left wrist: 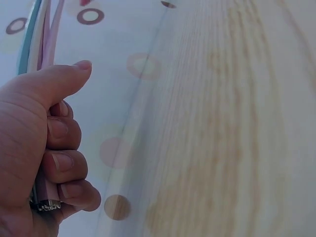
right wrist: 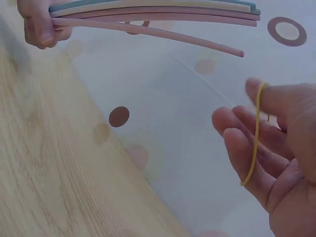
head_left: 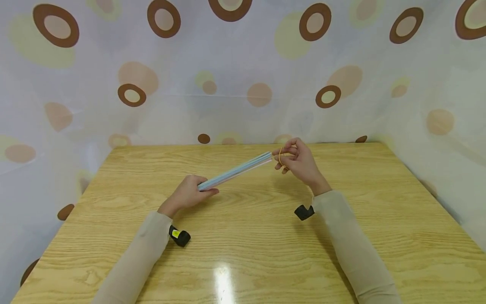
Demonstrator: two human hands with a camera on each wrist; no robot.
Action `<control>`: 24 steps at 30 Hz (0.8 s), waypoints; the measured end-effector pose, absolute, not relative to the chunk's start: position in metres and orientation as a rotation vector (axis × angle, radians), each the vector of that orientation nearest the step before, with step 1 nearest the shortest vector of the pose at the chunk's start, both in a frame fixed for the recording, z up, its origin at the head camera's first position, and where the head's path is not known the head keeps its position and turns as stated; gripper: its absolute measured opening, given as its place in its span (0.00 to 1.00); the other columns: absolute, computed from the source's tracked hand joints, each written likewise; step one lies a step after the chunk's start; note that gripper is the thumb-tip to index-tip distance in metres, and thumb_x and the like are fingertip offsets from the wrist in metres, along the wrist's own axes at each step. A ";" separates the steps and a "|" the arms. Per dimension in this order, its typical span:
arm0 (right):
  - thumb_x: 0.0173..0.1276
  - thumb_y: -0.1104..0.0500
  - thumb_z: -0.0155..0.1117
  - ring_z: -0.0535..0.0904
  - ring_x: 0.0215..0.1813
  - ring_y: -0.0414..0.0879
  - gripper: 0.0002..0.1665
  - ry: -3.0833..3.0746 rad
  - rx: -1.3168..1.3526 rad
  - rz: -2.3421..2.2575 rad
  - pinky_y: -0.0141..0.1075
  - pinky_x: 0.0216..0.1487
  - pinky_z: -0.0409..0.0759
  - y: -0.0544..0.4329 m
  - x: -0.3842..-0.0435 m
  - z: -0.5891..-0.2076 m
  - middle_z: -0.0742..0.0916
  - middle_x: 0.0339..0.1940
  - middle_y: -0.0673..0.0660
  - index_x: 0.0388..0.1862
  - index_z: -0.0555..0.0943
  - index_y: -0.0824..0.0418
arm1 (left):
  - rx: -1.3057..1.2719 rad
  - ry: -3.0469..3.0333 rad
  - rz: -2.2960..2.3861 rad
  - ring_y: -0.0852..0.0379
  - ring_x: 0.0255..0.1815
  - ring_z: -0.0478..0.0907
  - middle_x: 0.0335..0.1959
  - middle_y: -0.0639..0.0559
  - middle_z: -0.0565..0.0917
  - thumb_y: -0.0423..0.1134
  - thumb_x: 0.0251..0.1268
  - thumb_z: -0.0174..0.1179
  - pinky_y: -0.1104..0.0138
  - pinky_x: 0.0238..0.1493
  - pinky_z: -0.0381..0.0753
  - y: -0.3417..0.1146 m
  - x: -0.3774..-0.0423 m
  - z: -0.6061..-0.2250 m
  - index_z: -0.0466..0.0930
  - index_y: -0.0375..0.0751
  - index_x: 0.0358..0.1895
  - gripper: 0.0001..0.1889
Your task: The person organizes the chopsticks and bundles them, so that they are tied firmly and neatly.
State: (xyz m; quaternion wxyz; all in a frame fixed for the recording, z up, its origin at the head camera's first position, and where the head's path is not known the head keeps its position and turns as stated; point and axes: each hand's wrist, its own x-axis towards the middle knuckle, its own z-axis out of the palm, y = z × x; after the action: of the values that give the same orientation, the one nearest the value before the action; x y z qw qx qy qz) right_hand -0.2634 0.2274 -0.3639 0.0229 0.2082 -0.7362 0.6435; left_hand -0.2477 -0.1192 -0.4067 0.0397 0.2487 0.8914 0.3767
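Note:
My left hand (head_left: 187, 193) grips the lower end of a bundle of thin pastel sticks (head_left: 237, 171), blue, white and pink. The bundle slants up to the right above the table. In the right wrist view the sticks (right wrist: 163, 12) bow slightly, and one pink stick (right wrist: 197, 41) splays away from the others. A yellow rubber band (right wrist: 256, 138) is stretched over the thumb and fingers of my right hand (head_left: 301, 164), which are spread apart. That hand is just beyond the sticks' free ends; the right wrist view shows a gap between them.
A wood-grain table (head_left: 243, 236) lies beneath both hands. Behind it and along the sides hangs a pale cloth (head_left: 228, 55) with brown and beige circles. Black wrist cameras (head_left: 180, 237) sit by both cuffs.

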 end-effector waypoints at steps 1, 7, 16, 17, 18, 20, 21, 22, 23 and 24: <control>0.72 0.65 0.56 0.85 0.31 0.42 0.06 -2.264 0.651 2.006 0.34 0.29 0.82 0.226 -0.262 -0.363 0.87 0.45 0.53 0.41 0.67 0.60 | 0.760 2.731 1.156 0.62 0.14 0.60 0.12 0.58 0.62 0.47 0.62 0.65 0.71 0.19 0.60 -0.119 -0.247 -0.407 0.70 0.43 0.17 0.20; 0.72 0.60 0.58 0.84 0.41 0.41 0.05 -2.146 0.805 2.072 0.37 0.36 0.84 0.220 -0.254 -0.355 0.86 0.46 0.49 0.43 0.76 0.60 | 0.757 2.728 1.165 0.62 0.13 0.59 0.12 0.58 0.62 0.46 0.62 0.65 0.71 0.18 0.60 -0.119 -0.246 -0.408 0.70 0.43 0.17 0.20; 0.67 0.67 0.61 0.83 0.50 0.44 0.24 -2.315 1.005 1.909 0.43 0.39 0.84 0.205 -0.246 -0.346 0.77 0.60 0.67 0.59 0.73 0.48 | 0.815 2.751 1.167 0.64 0.13 0.57 0.11 0.59 0.60 0.46 0.60 0.67 0.72 0.18 0.59 -0.117 -0.247 -0.410 0.69 0.43 0.16 0.21; 0.67 0.67 0.62 0.83 0.50 0.45 0.25 -2.324 1.006 1.902 0.44 0.38 0.84 0.203 -0.246 -0.347 0.77 0.60 0.70 0.60 0.72 0.50 | 0.815 2.754 1.166 0.65 0.13 0.57 0.11 0.59 0.60 0.46 0.60 0.67 0.72 0.18 0.59 -0.117 -0.247 -0.410 0.69 0.43 0.16 0.21; 0.66 0.67 0.63 0.83 0.49 0.45 0.25 -2.332 1.008 1.890 0.44 0.38 0.84 0.201 -0.245 -0.347 0.76 0.60 0.71 0.60 0.72 0.53 | 0.811 2.756 1.167 0.65 0.13 0.57 0.11 0.59 0.60 0.46 0.60 0.67 0.72 0.18 0.59 -0.117 -0.247 -0.410 0.69 0.43 0.16 0.20; 0.65 0.68 0.63 0.84 0.48 0.46 0.25 -2.333 1.020 1.887 0.45 0.36 0.84 0.198 -0.245 -0.349 0.77 0.59 0.72 0.60 0.71 0.60 | 0.812 2.761 1.162 0.65 0.13 0.57 0.12 0.59 0.60 0.46 0.60 0.67 0.72 0.18 0.59 -0.117 -0.247 -0.409 0.70 0.43 0.16 0.20; 0.65 0.68 0.63 0.84 0.46 0.47 0.25 -2.333 1.024 1.891 0.45 0.36 0.84 0.196 -0.246 -0.351 0.77 0.59 0.71 0.60 0.70 0.62 | 0.818 2.762 1.160 0.65 0.13 0.57 0.12 0.59 0.60 0.46 0.60 0.66 0.72 0.18 0.59 -0.117 -0.247 -0.409 0.70 0.43 0.16 0.20; 0.65 0.68 0.63 0.85 0.45 0.49 0.25 -2.330 1.031 1.899 0.45 0.36 0.84 0.194 -0.246 -0.353 0.78 0.58 0.70 0.60 0.69 0.64 | 0.824 2.765 1.159 0.65 0.13 0.57 0.12 0.60 0.60 0.46 0.60 0.66 0.72 0.18 0.59 -0.117 -0.247 -0.409 0.71 0.43 0.17 0.20; 0.65 0.69 0.63 0.86 0.44 0.50 0.25 -2.324 1.035 1.914 0.45 0.35 0.84 0.192 -0.246 -0.355 0.79 0.57 0.68 0.60 0.68 0.65 | 0.830 2.766 1.161 0.65 0.12 0.58 0.12 0.60 0.61 0.46 0.60 0.67 0.72 0.18 0.59 -0.117 -0.247 -0.408 0.71 0.43 0.17 0.20; 0.66 0.69 0.62 0.86 0.43 0.51 0.25 -2.311 1.045 1.934 0.45 0.35 0.84 0.191 -0.246 -0.357 0.79 0.57 0.67 0.60 0.68 0.67 | 0.837 2.766 1.164 0.66 0.13 0.58 0.12 0.60 0.61 0.46 0.60 0.66 0.72 0.18 0.59 -0.117 -0.246 -0.408 0.71 0.43 0.17 0.20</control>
State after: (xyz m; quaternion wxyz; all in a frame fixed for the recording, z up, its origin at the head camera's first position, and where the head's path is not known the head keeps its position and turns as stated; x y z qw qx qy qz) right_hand -0.2464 0.1906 -0.3570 -0.0240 0.3276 -0.7245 0.6060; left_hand -0.2463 -0.1172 -0.4082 0.0129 0.2687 0.8878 0.3734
